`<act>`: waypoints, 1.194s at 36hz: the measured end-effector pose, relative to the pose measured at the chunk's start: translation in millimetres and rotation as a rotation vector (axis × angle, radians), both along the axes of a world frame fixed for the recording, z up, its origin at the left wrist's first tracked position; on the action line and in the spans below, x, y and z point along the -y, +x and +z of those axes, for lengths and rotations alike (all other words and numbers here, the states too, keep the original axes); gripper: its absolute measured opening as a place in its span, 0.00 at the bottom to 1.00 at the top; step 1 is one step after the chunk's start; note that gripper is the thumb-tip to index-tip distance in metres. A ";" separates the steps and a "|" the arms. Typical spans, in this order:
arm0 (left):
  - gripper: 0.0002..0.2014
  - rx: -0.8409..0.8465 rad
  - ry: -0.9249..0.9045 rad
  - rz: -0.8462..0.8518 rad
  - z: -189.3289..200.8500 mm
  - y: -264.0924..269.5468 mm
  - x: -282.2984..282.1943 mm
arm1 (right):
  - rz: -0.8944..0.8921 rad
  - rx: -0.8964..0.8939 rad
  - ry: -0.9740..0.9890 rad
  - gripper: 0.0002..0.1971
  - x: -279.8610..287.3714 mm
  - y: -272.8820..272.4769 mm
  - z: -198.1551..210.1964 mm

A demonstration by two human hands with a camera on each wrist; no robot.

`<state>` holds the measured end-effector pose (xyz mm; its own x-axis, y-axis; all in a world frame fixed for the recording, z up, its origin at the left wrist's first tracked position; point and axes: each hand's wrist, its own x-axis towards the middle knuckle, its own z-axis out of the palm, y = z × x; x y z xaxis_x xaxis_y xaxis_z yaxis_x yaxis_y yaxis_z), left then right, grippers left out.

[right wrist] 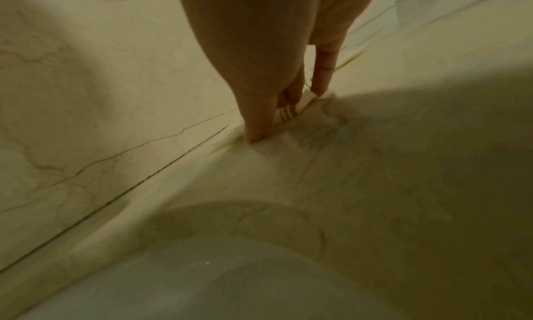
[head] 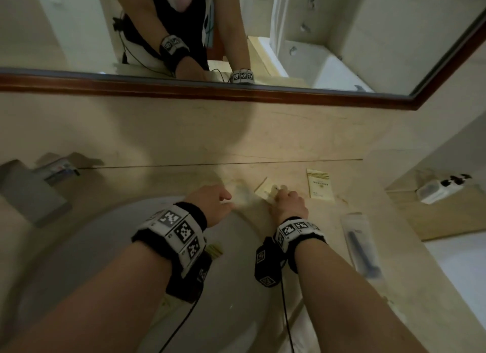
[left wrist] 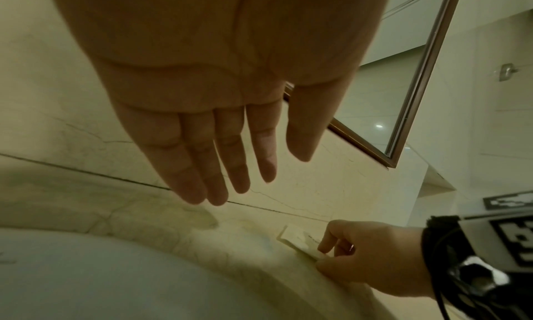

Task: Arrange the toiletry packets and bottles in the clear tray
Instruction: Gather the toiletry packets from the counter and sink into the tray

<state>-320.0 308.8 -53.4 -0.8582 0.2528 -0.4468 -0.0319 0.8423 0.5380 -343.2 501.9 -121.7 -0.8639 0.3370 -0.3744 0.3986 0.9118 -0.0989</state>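
Observation:
My right hand (head: 279, 194) pinches the near edge of a flat cream packet (head: 264, 190) lying on the marble counter behind the sink. The right wrist view shows the thumb and fingers (right wrist: 259, 128) closed on the striped end of that packet (right wrist: 288, 114). My left hand (head: 226, 198) hovers just left of it, holding nothing; its fingers (left wrist: 239, 165) are straight and together. A second cream packet (head: 319, 186) lies flat to the right. A clear-wrapped dark item (head: 360, 246) lies near the counter's right edge. What looks like the clear tray (head: 60, 167) sits far left, blurred.
The white sink basin (head: 79, 247) fills the area below my hands. A grey faucet block (head: 31, 194) stands at the left. A wood-framed mirror (head: 236, 89) runs along the wall. A white power strip (head: 438, 189) lies on a side shelf at right.

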 end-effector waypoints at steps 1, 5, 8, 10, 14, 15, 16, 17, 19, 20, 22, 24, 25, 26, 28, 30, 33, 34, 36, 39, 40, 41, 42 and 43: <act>0.20 -0.005 -0.009 0.001 0.9 1.7 0.9 | 0.009 0.029 -0.006 0.22 0.4 -1.2 2.6; 0.19 -0.003 -0.015 0.012 4.0 4.9 2.8 | 0.036 0.125 -0.002 0.22 -0.3 -5.8 12.4; 0.20 -0.008 -0.014 0.022 6.9 7.1 3.2 | 0.066 0.153 0.032 0.22 3.2 -1.9 14.2; 0.19 -0.014 -0.013 0.025 6.6 8.5 3.8 | 0.069 0.156 0.042 0.22 5.1 1.9 12.3; 0.20 -0.011 -0.020 0.032 8.2 12.6 7.6 | 0.069 0.160 0.056 0.22 6.7 5.5 12.0; 0.20 -0.006 -0.018 0.036 9.0 14.5 9.1 | 0.081 0.164 0.068 0.22 7.0 6.3 12.5; 0.20 -0.003 -0.018 0.041 10.0 16.3 10.6 | 0.096 0.169 0.083 0.21 7.6 7.1 12.1; 0.20 -0.004 -0.019 0.045 10.5 17.5 12.0 | 0.103 0.176 0.098 0.21 8.5 8.1 12.3; 0.20 -0.004 -0.027 0.049 11.0 20.1 14.6 | 0.102 0.187 0.107 0.22 10.0 10.4 12.5; 0.20 -0.002 -0.031 0.052 11.2 21.2 15.5 | 0.096 0.185 0.097 0.22 10.7 10.8 12.4; 0.20 0.001 -0.030 0.055 12.0 22.6 16.5 | 0.072 0.173 0.052 0.21 12.9 11.9 16.9; 0.21 -0.006 -0.015 0.071 13.5 22.8 16.4 | 0.081 0.153 0.002 0.19 15.5 13.4 24.5; 0.22 -0.011 0.000 0.086 14.5 22.5 16.5 | 0.091 0.141 -0.037 0.19 17.1 14.0 29.6; 0.24 -0.016 0.021 0.107 16.0 22.6 16.3 | 0.123 0.124 -0.066 0.19 18.9 15.2 34.5; 0.27 -0.035 0.062 0.152 19.6 23.7 16.6 | 0.206 0.109 -0.131 0.19 25.4 22.2 49.7; 0.30 -0.069 0.064 0.175 24.3 25.2 17.7 | 0.282 0.096 -0.208 0.17 32.8 28.3 64.0; 0.32 -0.123 0.047 0.182 32.7 29.5 23.9 | 0.393 0.053 -0.295 0.13 46.2 34.7 79.9; 0.32 -0.141 0.041 0.180 35.2 31.3 26.4 | 0.413 0.044 -0.323 0.10 49.7 36.6 83.3; 0.32 -0.176 0.037 0.177 40.4 36.5 33.4 | 0.456 0.040 -0.374 0.04 58.2 41.6 90.5; 0.24 -0.193 0.068 0.179 45.7 47.5 46.9 | 0.505 0.033 -0.413 0.02 73.2 50.3 100.3; 0.21 -0.191 0.077 0.185 47.2 52.0 52.4 | 0.515 0.025 -0.427 0.02 78.3 53.3 102.8; 0.19 -0.188 0.080 0.191 47.3 55.9 58.1 | 0.523 0.017 -0.441 0.02 83.5 57.1 105.2; 0.17 -0.191 0.082 0.195 46.8 59.8 64.2 | 0.533 0.008 -0.458 0.02 88.5 60.7 106.9; 0.15 -0.191 0.080 0.199 46.0 63.8 70.7 | 0.536 0.002 -0.473 0.04 94.5 64.8 108.2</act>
<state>-256.2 238.1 -7.4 -0.9612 0.0990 -0.2576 -0.0840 0.7843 0.6147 -278.4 407.3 -13.4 -0.8642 -0.3328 -0.3774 -0.0918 0.8417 -0.5321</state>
